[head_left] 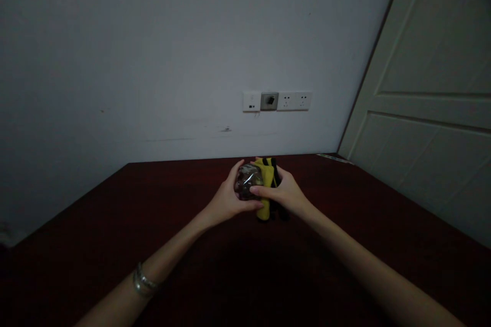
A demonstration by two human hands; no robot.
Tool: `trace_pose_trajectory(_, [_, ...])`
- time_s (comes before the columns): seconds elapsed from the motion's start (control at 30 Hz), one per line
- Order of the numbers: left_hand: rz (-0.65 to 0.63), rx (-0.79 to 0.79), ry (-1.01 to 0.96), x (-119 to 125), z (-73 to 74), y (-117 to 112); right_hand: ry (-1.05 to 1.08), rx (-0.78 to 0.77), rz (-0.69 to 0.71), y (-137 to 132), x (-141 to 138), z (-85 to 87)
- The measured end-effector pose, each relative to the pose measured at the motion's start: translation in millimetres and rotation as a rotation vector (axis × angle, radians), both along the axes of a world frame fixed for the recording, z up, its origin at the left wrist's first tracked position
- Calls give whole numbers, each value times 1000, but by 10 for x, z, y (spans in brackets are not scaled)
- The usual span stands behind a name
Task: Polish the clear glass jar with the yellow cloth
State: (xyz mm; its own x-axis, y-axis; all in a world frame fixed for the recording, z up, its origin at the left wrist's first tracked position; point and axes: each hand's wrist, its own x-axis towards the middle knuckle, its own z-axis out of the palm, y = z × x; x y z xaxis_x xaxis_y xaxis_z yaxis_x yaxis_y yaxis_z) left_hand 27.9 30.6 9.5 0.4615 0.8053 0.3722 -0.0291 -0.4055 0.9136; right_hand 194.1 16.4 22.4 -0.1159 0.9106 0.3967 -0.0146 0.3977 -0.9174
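Observation:
Both my hands meet over the far middle of a dark red table (115,214). My left hand (226,199) is curled around a small shiny clear-wrapped packet (248,180) with dark contents. My right hand (286,194) is closed on a yellow and black cloth item (268,173), its thumb pressed against the packet. The cloth's lower end hangs down to the table below my hands (264,212). A silver bracelet (142,280) sits on my left wrist.
A pale wall stands behind the table with a row of sockets and a switch (276,100). A white panelled door (433,92) is at the right. A thin flat strip (333,157) lies at the table's far right corner.

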Motion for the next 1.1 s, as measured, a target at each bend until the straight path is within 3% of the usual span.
trace_pose_trajectory(0.2, [87, 48, 6, -28, -61, -34, -106, 28, 52, -10, -18, -20])
trace_pose_trajectory(0.47, [77, -1, -107, -13, -130, 1, 10, 20, 19, 46, -45, -27])
trace_pose_trajectory(0.87, [50, -7, -79, 0, -95, -65, -235, 368, -35, -104, -3, 27])
trace_pose_trajectory(1.1, [170, 127, 87, -38, -92, -102, -476, 464, -12, -120, 116, 152])
